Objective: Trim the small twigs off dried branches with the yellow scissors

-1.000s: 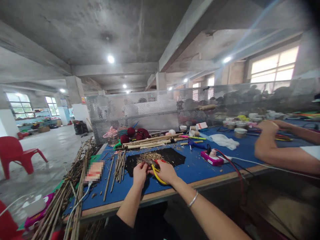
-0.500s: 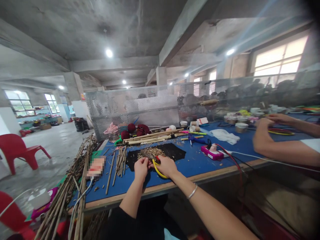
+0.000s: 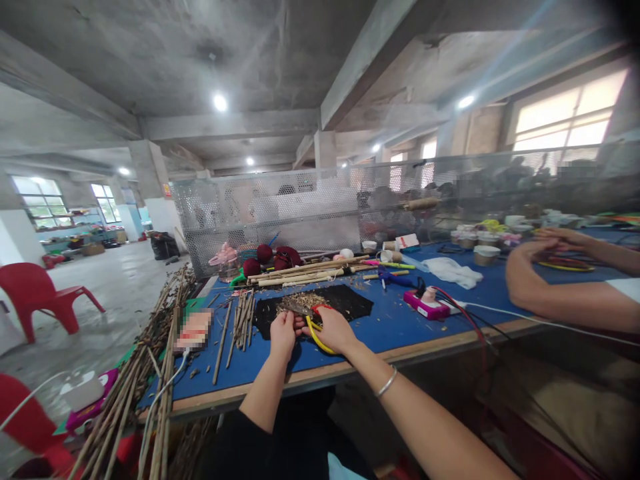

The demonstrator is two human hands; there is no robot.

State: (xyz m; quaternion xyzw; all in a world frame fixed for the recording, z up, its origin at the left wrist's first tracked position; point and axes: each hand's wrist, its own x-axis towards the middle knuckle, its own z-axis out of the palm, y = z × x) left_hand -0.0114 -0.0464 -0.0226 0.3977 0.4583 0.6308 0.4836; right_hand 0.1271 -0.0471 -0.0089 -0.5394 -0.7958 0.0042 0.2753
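My right hand (image 3: 334, 329) is closed on a pair of scissors (image 3: 320, 339) with yellow handles and a bit of red. Their grey blades point left, over a heap of small cut stick pieces (image 3: 314, 300) on a black cloth (image 3: 350, 301). My left hand (image 3: 283, 332) is pinched at the blades' left end, its fingers close to the right fingertips. Whatever lies in that pinch is too small or hidden to make out. Left of the cloth, several thin brown sticks (image 3: 243, 321) lie on the blue table (image 3: 280, 373).
A bundle of long twigs (image 3: 125, 400) leans along the table's left end, beside a cabled device (image 3: 194, 330). Behind the cloth lie pale rods (image 3: 300, 275) and dark red yarn balls (image 3: 265, 253). A purple power strip (image 3: 425, 305) is to the right, near a co-worker's arms (image 3: 555, 283).
The scissor blades look a little more closed together than before. Both hands stay at almost the same place, and the view has shifted slightly.
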